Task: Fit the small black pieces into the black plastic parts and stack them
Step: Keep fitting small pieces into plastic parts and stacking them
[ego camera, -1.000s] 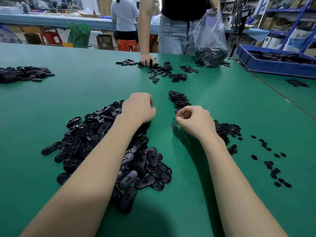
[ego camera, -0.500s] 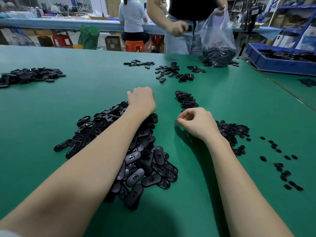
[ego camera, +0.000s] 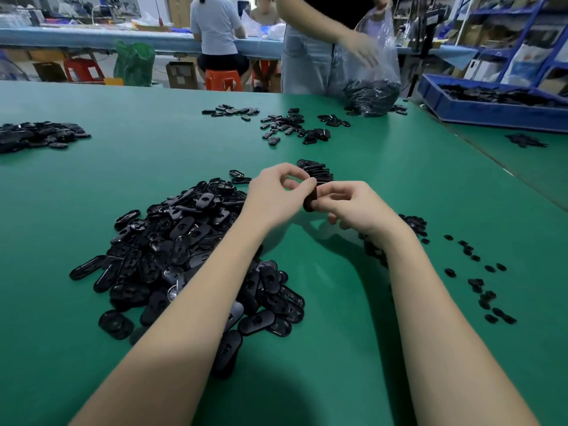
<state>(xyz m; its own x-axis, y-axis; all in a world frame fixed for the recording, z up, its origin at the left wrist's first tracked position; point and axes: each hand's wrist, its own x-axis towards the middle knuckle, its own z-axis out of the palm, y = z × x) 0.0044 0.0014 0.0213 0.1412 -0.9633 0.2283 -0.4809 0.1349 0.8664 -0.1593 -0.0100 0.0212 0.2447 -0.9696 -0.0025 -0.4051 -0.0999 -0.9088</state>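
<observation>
A big heap of oval black plastic parts (ego camera: 184,247) lies on the green table (ego camera: 322,302), under my left forearm. My left hand (ego camera: 273,192) and my right hand (ego camera: 353,207) meet above the table and both pinch one black plastic part (ego camera: 309,202), held on edge between them. Just behind the hands stands a short stack of black parts (ego camera: 318,172). Small black pieces (ego camera: 413,222) lie in a pile to the right of my right wrist, with several more scattered pieces (ego camera: 479,284) further right.
A person stands at the far edge holding a clear plastic bag (ego camera: 373,87) of black parts. More loose parts (ego camera: 292,124) lie near them, and another pile (ego camera: 37,135) at far left. A blue tray (ego camera: 491,109) of parts stands at the back right.
My left hand lifted off the heap with a black part and moved right; my right hand came in to meet it. The person opposite moved a hand to the bag.
</observation>
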